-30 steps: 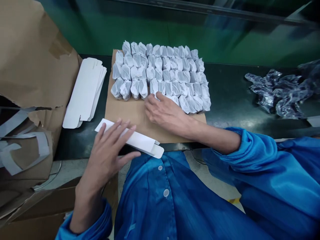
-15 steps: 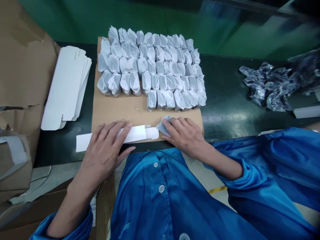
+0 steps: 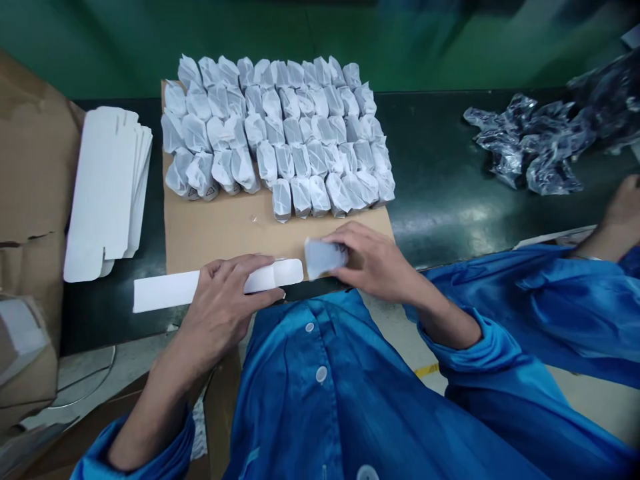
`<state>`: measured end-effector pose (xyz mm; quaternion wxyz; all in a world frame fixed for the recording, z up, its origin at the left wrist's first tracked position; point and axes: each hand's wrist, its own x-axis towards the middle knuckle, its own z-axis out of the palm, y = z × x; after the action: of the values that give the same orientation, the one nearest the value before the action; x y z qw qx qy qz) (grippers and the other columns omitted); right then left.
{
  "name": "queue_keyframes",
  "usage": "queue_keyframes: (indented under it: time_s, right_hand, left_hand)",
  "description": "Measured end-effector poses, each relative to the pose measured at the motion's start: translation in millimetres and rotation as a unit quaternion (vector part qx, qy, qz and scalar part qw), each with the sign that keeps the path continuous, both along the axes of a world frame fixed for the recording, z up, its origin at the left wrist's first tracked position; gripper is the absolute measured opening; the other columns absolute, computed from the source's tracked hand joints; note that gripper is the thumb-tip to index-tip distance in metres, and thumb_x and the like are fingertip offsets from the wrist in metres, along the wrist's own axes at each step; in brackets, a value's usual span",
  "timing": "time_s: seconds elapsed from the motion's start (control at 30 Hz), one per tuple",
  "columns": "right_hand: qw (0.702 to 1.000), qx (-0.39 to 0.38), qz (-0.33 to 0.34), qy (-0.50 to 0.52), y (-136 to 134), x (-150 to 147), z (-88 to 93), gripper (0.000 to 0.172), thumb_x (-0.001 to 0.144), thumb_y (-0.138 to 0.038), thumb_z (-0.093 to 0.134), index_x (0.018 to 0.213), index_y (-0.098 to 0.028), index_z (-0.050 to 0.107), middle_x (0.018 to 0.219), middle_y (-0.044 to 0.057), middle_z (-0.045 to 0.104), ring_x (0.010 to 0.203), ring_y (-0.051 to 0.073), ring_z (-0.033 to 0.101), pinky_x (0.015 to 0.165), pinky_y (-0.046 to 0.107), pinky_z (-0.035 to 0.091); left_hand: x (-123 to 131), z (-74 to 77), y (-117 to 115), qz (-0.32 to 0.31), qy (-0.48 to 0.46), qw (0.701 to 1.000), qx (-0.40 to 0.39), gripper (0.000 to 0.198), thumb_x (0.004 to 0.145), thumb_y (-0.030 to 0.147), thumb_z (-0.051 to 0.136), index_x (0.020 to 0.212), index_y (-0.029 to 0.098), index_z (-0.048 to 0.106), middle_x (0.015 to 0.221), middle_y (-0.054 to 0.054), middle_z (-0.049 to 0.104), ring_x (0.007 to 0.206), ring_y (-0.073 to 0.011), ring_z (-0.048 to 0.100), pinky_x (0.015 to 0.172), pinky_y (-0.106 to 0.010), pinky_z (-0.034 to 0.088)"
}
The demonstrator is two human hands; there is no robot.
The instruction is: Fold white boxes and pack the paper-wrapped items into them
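My left hand (image 3: 225, 293) is closed around a long white carton (image 3: 167, 291), fingers over the top and thumb along the near side. The carton lies along the table's front edge, its end flap (image 3: 289, 271) pointing right. My right hand (image 3: 373, 260) grips a small item in whitish translucent wrapping (image 3: 323, 258), held just right of the flap and apart from it. Motion blurs the item slightly, and what the wrapping holds is hidden. Beyond both hands, rows of similar wrapped items (image 3: 293, 162) stand packed together on a brown cardboard sheet (image 3: 215, 230).
A stack of flat white cartons (image 3: 100, 193) lies at the left, beside a large brown cardboard box (image 3: 35, 160). Crumpled clear plastic bags (image 3: 540, 143) sit on the dark table (image 3: 430, 173) at the right. A co-worker's hand (image 3: 625, 210) and blue sleeve show at the right edge.
The wrapped item in my right hand has turned and now shows more of itself, pointing toward the carton. My left thumb has closed in against the carton. The whole view has shifted somewhat.
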<state>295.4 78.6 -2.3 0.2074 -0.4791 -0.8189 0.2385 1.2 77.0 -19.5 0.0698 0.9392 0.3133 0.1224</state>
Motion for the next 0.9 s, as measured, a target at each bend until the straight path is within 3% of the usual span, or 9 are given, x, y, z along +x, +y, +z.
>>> queue_keyframes:
  time_s: [0.07,0.17,0.37,0.5,0.6,0.7,0.8,0.9]
  right_hand:
    - [0.997,-0.022,0.051,0.055,-5.3,-8.5,1.3,0.038,0.089,-0.022,0.069,0.126,-0.014,0.060,0.117,0.012,0.066,0.108,0.023,0.063,0.090,0.036,0.056]
    - [0.994,0.000,0.099,0.046,-7.6,-29.0,-8.8,0.035,0.093,-0.019,0.063,0.128,-0.014,0.060,0.122,0.012,0.066,0.114,0.023,0.061,0.097,0.038,0.054]
    - [0.995,0.098,-0.028,0.012,-21.5,-78.6,-36.2,0.049,0.100,-0.013,0.040,0.149,-0.010,0.039,0.136,0.017,0.059,0.124,0.025,0.057,0.107,0.044,0.050]
    - [0.981,-0.017,-0.070,0.182,-31.6,-87.6,-35.9,0.061,0.098,-0.012,0.041,0.156,-0.021,0.024,0.145,0.012,0.053,0.130,0.018,0.056,0.108,0.037,0.052]
    - [0.949,-0.107,-0.121,0.269,-32.8,-84.8,-31.7,0.057,0.095,-0.015,0.045,0.150,-0.021,0.036,0.130,0.010,0.062,0.109,0.013,0.066,0.099,0.033,0.057]
    - [0.926,-0.161,-0.108,0.324,-28.8,-88.3,-30.1,0.053,0.096,-0.019,0.047,0.148,-0.019,0.040,0.122,0.009,0.068,0.108,0.015,0.068,0.098,0.035,0.057]
    - [0.923,-0.178,-0.098,0.328,-19.4,-99.6,-29.4,0.057,0.093,-0.021,0.053,0.149,-0.021,0.040,0.122,0.008,0.071,0.116,0.020,0.067,0.101,0.041,0.054]
    - [0.922,-0.142,-0.158,0.323,-8.4,-94.3,-19.9,0.054,0.090,-0.021,0.062,0.143,-0.022,0.050,0.107,0.005,0.076,0.102,0.021,0.071,0.095,0.041,0.057]
  left_hand:
    - [-1.1,1.5,0.0,-0.014,0.003,1.000,-0.007,0.043,0.090,0.001,0.047,0.106,0.032,0.072,0.136,-0.012,0.055,0.123,-0.0317,0.053,0.083,-0.045,0.040]
    - [-2.8,1.5,0.6,-0.025,-0.001,1.000,-0.009,0.044,0.089,0.000,0.047,0.107,0.031,0.071,0.136,-0.009,0.056,0.125,-0.0308,0.052,0.086,-0.046,0.041]
    - [-1.7,-3.8,-0.3,0.019,-0.016,1.000,0.013,0.038,0.091,0.005,0.050,0.110,0.031,0.071,0.136,-0.011,0.058,0.125,-0.0328,0.054,0.087,-0.048,0.043]
    - [-2.4,-7.2,-0.8,0.041,-0.060,0.996,0.052,0.034,0.091,0.006,0.055,0.108,0.031,0.069,0.134,-0.011,0.057,0.122,-0.0279,0.056,0.087,-0.045,0.044]
    - [-1.8,-11.8,-0.2,0.062,-0.111,0.988,0.086,0.022,0.089,0.009,0.061,0.099,0.027,0.068,0.130,-0.010,0.058,0.118,-0.0255,0.059,0.089,-0.042,0.044]
    - [5.3,-19.0,-2.1,0.084,-0.140,0.980,0.114,0.019,0.087,0.009,0.065,0.098,0.024,0.065,0.126,-0.010,0.062,0.115,-0.0233,0.062,0.091,-0.041,0.044]
    - [19.7,-21.0,-9.1,0.094,-0.158,0.972,0.147,0.023,0.088,0.010,0.066,0.106,0.024,0.061,0.124,-0.011,0.064,0.119,-0.0236,0.063,0.096,-0.042,0.046]
    - [28.7,-10.3,-13.7,0.091,-0.149,0.972,0.158,0.033,0.091,0.015,0.063,0.122,0.027,0.056,0.132,-0.013,0.063,0.127,-0.0247,0.059,0.100,-0.042,0.047]
